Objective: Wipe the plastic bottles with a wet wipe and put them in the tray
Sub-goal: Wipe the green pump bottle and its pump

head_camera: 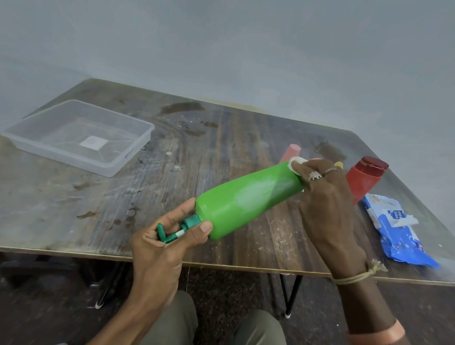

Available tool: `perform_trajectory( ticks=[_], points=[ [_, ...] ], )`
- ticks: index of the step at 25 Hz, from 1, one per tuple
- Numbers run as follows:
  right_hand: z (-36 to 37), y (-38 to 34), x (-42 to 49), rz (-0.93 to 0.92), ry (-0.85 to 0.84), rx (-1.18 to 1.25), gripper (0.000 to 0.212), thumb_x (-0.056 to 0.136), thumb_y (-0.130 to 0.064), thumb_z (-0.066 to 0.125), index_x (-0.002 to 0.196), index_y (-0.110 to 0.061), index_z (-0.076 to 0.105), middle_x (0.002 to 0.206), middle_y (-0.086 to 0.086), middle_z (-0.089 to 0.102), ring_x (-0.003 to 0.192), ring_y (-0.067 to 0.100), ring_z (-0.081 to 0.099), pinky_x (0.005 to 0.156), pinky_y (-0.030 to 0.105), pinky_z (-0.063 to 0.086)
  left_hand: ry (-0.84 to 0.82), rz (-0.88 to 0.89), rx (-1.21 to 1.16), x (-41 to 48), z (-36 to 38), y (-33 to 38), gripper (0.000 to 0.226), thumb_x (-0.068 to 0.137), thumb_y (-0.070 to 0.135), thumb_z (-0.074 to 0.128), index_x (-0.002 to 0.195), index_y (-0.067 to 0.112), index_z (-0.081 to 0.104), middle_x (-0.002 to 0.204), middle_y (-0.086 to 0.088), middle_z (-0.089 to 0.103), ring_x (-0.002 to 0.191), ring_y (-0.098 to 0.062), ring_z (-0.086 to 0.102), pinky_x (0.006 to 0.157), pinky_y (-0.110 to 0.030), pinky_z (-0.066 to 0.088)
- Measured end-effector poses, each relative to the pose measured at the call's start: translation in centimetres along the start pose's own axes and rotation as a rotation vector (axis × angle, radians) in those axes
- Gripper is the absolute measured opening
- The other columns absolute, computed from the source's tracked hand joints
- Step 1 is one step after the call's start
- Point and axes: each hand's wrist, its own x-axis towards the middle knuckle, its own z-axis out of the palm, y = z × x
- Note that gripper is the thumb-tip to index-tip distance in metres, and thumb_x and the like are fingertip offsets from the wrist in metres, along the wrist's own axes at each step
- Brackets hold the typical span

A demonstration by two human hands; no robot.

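Me: Worn wood table [223, 135] before me, grey wall behind.

Friend: And your hands?

Me: My left hand [165, 240] curls round the pump [177, 230] of the green bottle [246, 199], thumb on its shoulder. The bottle slants between my hands, over the table. My right hand [325, 203] pinches a white wipe [296, 164] against its base.

Friend: Around them?

Me: Just behind my right hand are a red bottle [366, 177] and something pink [290, 151], perhaps another bottle, mostly hidden. A blue wipe pack [397, 231] lies at the right. The clear tray [110, 166] sits far left, well apart.
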Motion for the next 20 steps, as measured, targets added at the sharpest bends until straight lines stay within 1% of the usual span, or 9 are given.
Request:
perform_trajectory(
  ticks=[3, 6, 8, 12, 13, 15, 17, 19, 20],
  points=[
    [0.5, -0.7, -1.5, -0.012, 0.023, 0.095, 0.038, 0.084, 0.011, 0.063, 0.119, -0.003, 0.069, 0.110, 0.016, 0.064, 0.099, 0.032, 0.059, 0.085, 0.031, 0.047, 0.025, -0.066, -0.073, 0.2, -0.3, -0.3, 0.047, 0.049, 0.009, 0.092, 0.095, 0.011, 0.078, 0.091, -0.008, 0.077, 0.075, -0.019, 0.071, 0.059, -0.020, 0.056],
    [0.6, -0.9, -2.1, -0.044, 0.049, 0.127, 0.035, 0.086, 0.008, 0.065, 0.119, -0.002, 0.069, 0.108, 0.017, 0.063, 0.094, 0.031, 0.060, 0.082, 0.035, 0.050, 0.048, -0.124, -0.118, 0.3, -0.1, -0.4, 0.069, 0.031, 0.028, 0.100, 0.095, 0.013, 0.080, 0.099, -0.012, 0.077, 0.075, -0.017, 0.073, 0.059, -0.020, 0.057],
    [0.7, -1.4, -2.0, 0.016, 0.088, 0.159, 0.033, 0.086, 0.009, 0.064, 0.117, -0.001, 0.069, 0.107, 0.018, 0.063, 0.092, 0.033, 0.061, 0.078, 0.044, 0.054, 0.067, -0.169, -0.150, 0.3, 0.2, -0.6, 0.068, 0.035, 0.021, 0.097, 0.099, 0.008, 0.078, 0.103, -0.016, 0.075, 0.071, -0.017, 0.072, 0.057, -0.019, 0.057],
    [1.3, -3.4, -3.7, -0.114, 0.106, 0.159, 0.038, 0.082, 0.012, 0.067, 0.117, -0.002, 0.070, 0.105, 0.016, 0.063, 0.089, 0.032, 0.062, 0.075, 0.040, 0.054, 0.071, -0.271, -0.252, 0.4, 0.5, 0.0, 0.062, 0.049, 0.007, 0.082, 0.110, 0.002, 0.070, 0.102, -0.017, 0.075, 0.065, -0.013, 0.072, 0.054, -0.015, 0.056],
    [1.4, -3.4, -3.8, -0.091, 0.125, 0.178, 0.037, 0.084, 0.010, 0.067, 0.118, -0.003, 0.069, 0.105, 0.016, 0.063, 0.089, 0.032, 0.062, 0.075, 0.042, 0.054, 0.067, -0.282, -0.254, 0.4, 0.6, 0.0, 0.062, 0.050, 0.007, 0.080, 0.111, 0.002, 0.070, 0.101, -0.015, 0.076, 0.065, -0.013, 0.071, 0.054, -0.015, 0.056],
    [1.6, -4.2, -4.2, -0.032, 0.126, 0.235, 0.035, 0.089, 0.004, 0.060, 0.121, -0.006, 0.067, 0.108, 0.016, 0.062, 0.093, 0.033, 0.062, 0.077, 0.044, 0.055, 0.078, -0.298, -0.258, 0.2, 0.8, 0.0, 0.061, 0.054, 0.007, 0.079, 0.114, 0.001, 0.069, 0.099, -0.014, 0.076, 0.065, -0.013, 0.071, 0.055, -0.015, 0.056],
    [1.8, -5.8, -5.5, -0.134, 0.066, 0.284, 0.036, 0.090, 0.002, 0.052, 0.122, -0.009, 0.066, 0.115, 0.014, 0.057, 0.099, 0.034, 0.062, 0.082, 0.044, 0.055, 0.088, -0.312, -0.278, 0.3, 0.8, 0.1, 0.055, 0.061, 0.004, 0.077, 0.115, 0.001, 0.069, 0.098, -0.014, 0.076, 0.065, -0.012, 0.071, 0.057, -0.015, 0.057],
    [1.8, -6.2, -5.8, -0.199, 0.086, 0.202, 0.035, 0.089, 0.005, 0.055, 0.122, -0.005, 0.067, 0.115, 0.013, 0.054, 0.096, 0.033, 0.062, 0.082, 0.037, 0.054, 0.080, -0.326, -0.278, 0.5, 0.8, 0.3, 0.050, 0.064, 0.002, 0.074, 0.114, 0.003, 0.070, 0.099, -0.014, 0.076, 0.065, -0.012, 0.070, 0.058, -0.015, 0.057],
    [1.9, -5.9, -5.5, -0.146, 0.128, 0.181, 0.034, 0.089, 0.005, 0.060, 0.121, -0.003, 0.067, 0.111, 0.013, 0.057, 0.092, 0.032, 0.061, 0.080, 0.032, 0.051, 0.080, -0.330, -0.278, 0.5, 0.9, 0.3, 0.049, 0.065, 0.002, 0.074, 0.114, 0.003, 0.070, 0.100, -0.014, 0.076, 0.065, -0.012, 0.070, 0.058, -0.015, 0.057]
  ],
)
